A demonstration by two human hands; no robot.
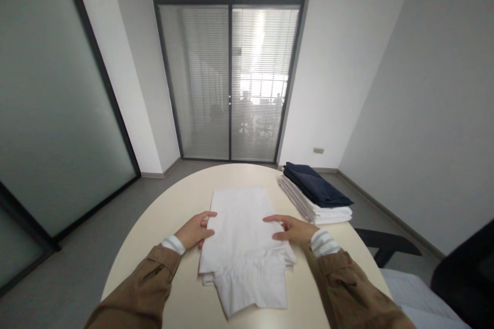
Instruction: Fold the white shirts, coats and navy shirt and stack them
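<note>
A white folded garment [241, 226] lies on the round table, partly flat, with a gathered, wrinkled end hanging loosely toward me and layers showing at its lower corners. My left hand [195, 230] holds its left edge, the index finger and thumb on the cloth and other fingers tucked at the side. On the opposite edge, my right hand [293, 229] grips the cloth with thumb and index finger on top; its other fingers are mostly hidden. Exactly what kind of garment it is I cannot tell.
A stack of folded white cloths [332, 214] with a navy folded cloth [318, 185] on top sits at the right edge of the pale round table [173, 200]. A black chair [386, 241] stands at right, with white cloth [417, 295] nearby. Glass doors [229, 82] are behind.
</note>
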